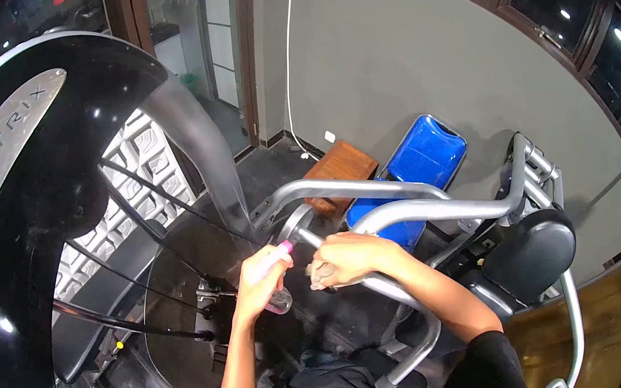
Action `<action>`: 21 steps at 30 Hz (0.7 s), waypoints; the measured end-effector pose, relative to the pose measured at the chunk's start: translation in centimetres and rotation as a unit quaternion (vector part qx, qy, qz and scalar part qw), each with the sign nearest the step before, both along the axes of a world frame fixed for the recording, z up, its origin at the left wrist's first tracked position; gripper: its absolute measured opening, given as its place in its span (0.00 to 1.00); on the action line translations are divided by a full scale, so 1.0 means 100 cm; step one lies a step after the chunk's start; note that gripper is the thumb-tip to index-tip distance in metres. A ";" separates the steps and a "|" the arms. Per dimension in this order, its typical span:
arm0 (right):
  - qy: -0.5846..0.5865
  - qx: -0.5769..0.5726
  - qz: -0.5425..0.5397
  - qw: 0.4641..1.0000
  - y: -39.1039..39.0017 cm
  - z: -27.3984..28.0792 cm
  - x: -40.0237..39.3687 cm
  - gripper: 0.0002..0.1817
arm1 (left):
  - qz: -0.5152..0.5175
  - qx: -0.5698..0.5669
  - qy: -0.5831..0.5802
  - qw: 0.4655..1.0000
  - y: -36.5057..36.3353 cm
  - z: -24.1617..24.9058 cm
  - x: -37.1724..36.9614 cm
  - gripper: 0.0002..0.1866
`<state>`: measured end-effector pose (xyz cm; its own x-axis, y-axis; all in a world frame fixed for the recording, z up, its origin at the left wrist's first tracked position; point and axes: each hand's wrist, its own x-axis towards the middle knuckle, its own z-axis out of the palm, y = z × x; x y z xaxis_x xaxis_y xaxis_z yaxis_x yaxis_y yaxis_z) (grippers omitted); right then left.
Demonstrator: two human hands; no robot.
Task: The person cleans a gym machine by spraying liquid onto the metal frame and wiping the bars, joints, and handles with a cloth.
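My left hand (261, 279) is closed around a small spray bottle (281, 302) with a clear body and a white and pink head. The pink nozzle end points toward the silver machine bar. My right hand (351, 258) rests over a silver tube (389, 288) of the exercise machine, its fingers curled. Something small and greyish shows beneath those fingers, too hidden to name. Just beyond both hands is the round silver end of a machine arm (297, 219).
A large black machine housing (43, 152) fills the left, with black cables below. A black padded seat back (542, 257) stands at right. Behind the silver frame are a blue folding chair (428, 152) and a brown wooden box (347, 169) near the grey wall (385, 48).
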<state>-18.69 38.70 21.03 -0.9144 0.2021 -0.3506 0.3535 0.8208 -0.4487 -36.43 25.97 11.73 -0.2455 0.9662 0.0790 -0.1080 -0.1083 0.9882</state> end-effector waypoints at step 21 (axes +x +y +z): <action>0.492 0.046 -0.437 0.752 -0.096 -0.082 0.024 0.11 | 0.014 -0.014 -0.030 0.999 -0.124 -0.006 0.033 0.04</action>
